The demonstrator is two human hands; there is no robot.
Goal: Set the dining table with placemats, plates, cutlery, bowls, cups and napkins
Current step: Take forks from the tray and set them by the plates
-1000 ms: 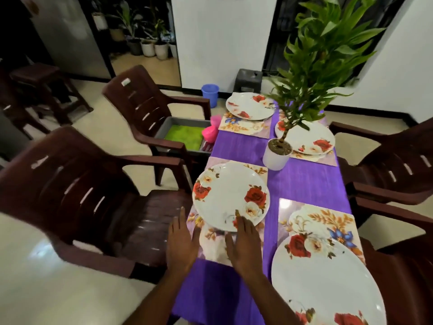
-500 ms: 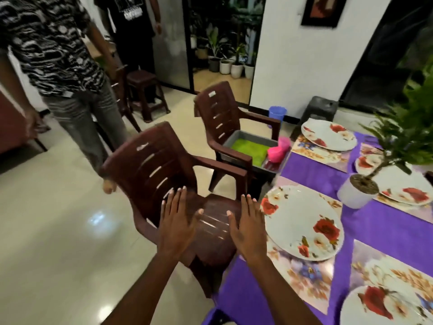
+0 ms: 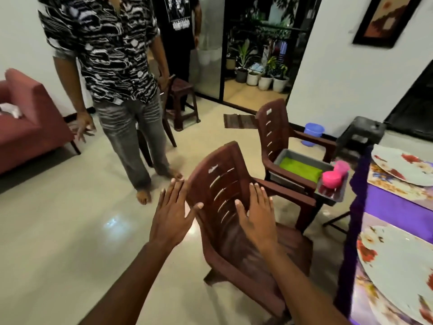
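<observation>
My two hands, left [image 3: 172,218] and right [image 3: 256,214], flat-fingered, holding nothing; two floral plates [image 3: 401,166] at right edge; two brown plastic chairs [image 3: 225,195].

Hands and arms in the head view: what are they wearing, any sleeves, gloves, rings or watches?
Nothing shows on them. The left hand and right hand are bare, no gloves, and no rings show on the fingers. Both forearms are bare down to the frame edge, with no sleeve, watch or band in view. The nails look short and unpainted.
</observation>
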